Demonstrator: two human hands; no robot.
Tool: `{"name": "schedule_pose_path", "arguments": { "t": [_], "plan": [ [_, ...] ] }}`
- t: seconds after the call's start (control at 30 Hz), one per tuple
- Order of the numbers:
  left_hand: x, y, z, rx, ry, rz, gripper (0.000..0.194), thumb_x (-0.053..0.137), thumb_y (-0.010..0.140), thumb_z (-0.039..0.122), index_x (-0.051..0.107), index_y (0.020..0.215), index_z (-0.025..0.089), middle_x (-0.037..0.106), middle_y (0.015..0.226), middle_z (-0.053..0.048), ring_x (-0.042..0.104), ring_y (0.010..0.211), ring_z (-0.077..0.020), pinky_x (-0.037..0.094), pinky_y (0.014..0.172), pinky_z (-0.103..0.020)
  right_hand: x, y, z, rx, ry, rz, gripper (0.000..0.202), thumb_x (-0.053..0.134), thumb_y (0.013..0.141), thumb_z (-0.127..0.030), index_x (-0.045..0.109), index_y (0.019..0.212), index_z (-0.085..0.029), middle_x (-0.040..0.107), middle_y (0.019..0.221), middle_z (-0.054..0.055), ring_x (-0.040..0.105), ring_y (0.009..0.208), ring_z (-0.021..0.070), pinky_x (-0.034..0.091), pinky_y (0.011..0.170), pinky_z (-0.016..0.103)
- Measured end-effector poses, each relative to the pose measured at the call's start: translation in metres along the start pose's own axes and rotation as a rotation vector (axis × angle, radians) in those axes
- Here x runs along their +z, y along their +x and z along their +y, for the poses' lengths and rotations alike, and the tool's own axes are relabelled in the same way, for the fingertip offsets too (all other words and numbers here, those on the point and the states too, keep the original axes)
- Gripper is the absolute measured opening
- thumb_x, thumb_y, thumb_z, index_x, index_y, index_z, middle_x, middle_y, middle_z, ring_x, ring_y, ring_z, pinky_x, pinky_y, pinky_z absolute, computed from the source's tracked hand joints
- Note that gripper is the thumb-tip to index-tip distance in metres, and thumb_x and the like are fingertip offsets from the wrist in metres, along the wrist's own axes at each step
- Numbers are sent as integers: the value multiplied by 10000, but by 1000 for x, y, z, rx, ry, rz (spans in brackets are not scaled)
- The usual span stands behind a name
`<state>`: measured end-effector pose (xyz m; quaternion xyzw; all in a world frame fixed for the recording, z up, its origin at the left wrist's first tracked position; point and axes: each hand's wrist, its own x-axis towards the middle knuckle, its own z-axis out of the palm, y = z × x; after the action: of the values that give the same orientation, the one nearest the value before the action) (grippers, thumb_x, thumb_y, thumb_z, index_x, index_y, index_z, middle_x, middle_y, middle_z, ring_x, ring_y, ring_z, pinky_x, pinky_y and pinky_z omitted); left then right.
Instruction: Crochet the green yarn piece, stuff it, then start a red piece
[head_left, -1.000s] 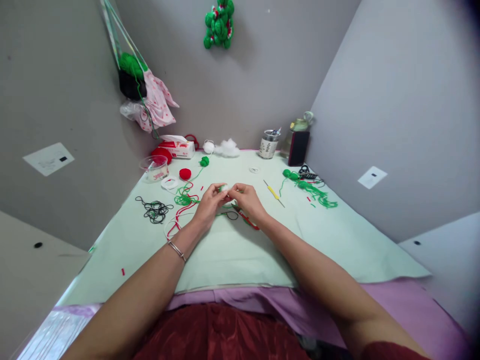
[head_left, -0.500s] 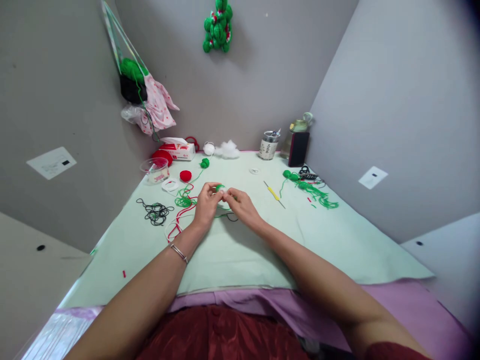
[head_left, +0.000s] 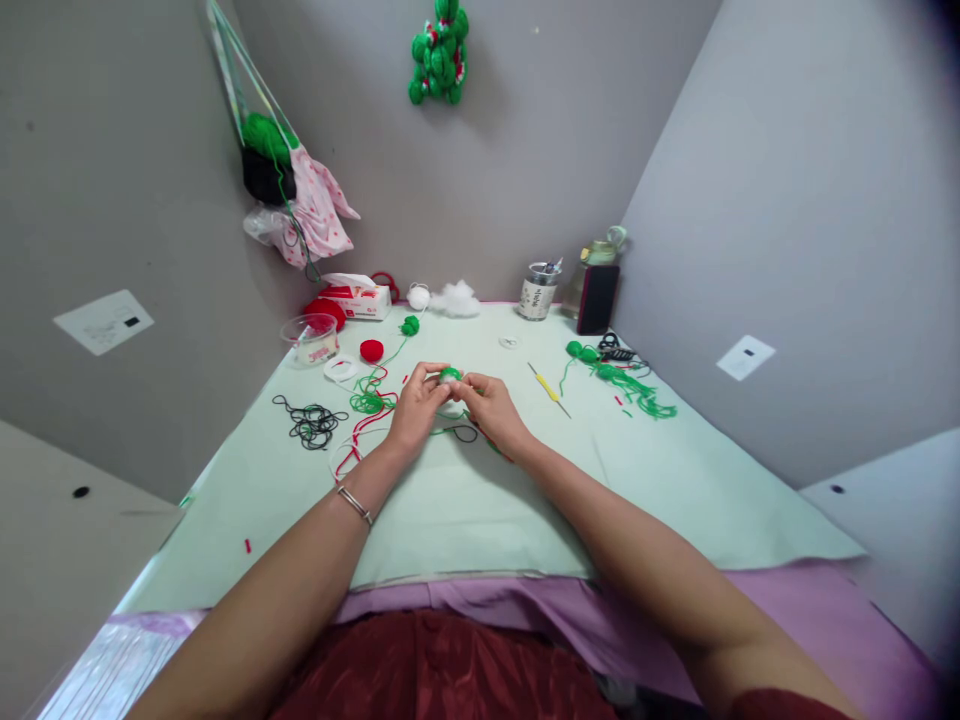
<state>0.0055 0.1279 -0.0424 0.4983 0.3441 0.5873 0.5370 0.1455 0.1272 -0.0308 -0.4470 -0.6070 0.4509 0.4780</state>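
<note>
Pale-green counter (head_left: 480, 530), midway between side edges: green-and-white yarn piece (head_left: 450, 376) just turned, green uppermost; left hand (head_left: 414, 408), right hand (head_left: 491, 408) fingers clamped on it, handling seems ongoing

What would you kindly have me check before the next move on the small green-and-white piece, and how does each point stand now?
1. Left hand steadying the green-and-white piece: ok, its fingers are around it.
2. Right hand at the piece: ok, its fingertips meet it.
3. Reddish item under the right hand, held or lying loose: cannot tell, mostly hidden.
4. Yellow-handled hook clear of both hands: ok, it lies on the table, beyond the right hand.
5. Loose green yarn beside the left hand free of tangles: not ok, it lies in a jumbled heap.
</note>
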Motion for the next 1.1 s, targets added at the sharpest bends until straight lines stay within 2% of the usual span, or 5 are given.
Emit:
{"name": "schedule_pose_path", "arguments": {
  "t": [0.2, 0.53, 0.87, 1.0, 1.1],
  "plan": [
    [2, -2, 8, -65, -89, -5, 316, 691, 847, 447, 586, 1023, 207, 753, 939, -41, 709, 801, -157, 556, 854, -344, 1, 0, -1, 25, 31, 16, 367, 649, 801, -534, 581, 668, -199, 342, 486, -86, 298, 490, 92, 258, 494, 237],
    [3, -2, 4, -93, -125, -7, 424, 845, 716, 354, 594, 1028, 215, 743, 942, -8, 676, 807, -113, 547, 858, -290, -1, -2, -5, 108, 164, -62, 417, 697, 748, -581, 533, 650, -210, 276, 505, -91, 235, 487, 86, 234, 463, 236],
    [1, 2, -2, -39, -44, 27, 460, 832, 702, 345, 594, 1074, 216, 716, 820, 0, 676, 775, -139, 529, 770, -273, 0, -8, -14, 122, 179, -200, 237, 586, 768, -383, 433, 669, -231, 237, 563, -92, 195, 504, 93, 205, 478, 236],
    [-4, 7, -8, 9, 30, 95, 431, 818, 695, 340, 588, 1030, 194, 646, 686, 39, 629, 648, -131, 508, 687, -268, 4, -7, -13, 95, 41, -229, 140, 547, 802, -332, 553, 739, -207, 329, 532, -85, 307, 489, 100, 314, 500, 235],
    [-10, 11, -9, 44, 76, 137, 391, 790, 706, 323, 579, 1010, 196, 657, 719, 24, 665, 693, -154, 512, 708, -279, -5, 3, -10, 69, -133, -220, 149, 590, 833, -310, 668, 810, -185, 561, 604, -42, 502, 571, 122, 443, 583, 251]
  ]
}}
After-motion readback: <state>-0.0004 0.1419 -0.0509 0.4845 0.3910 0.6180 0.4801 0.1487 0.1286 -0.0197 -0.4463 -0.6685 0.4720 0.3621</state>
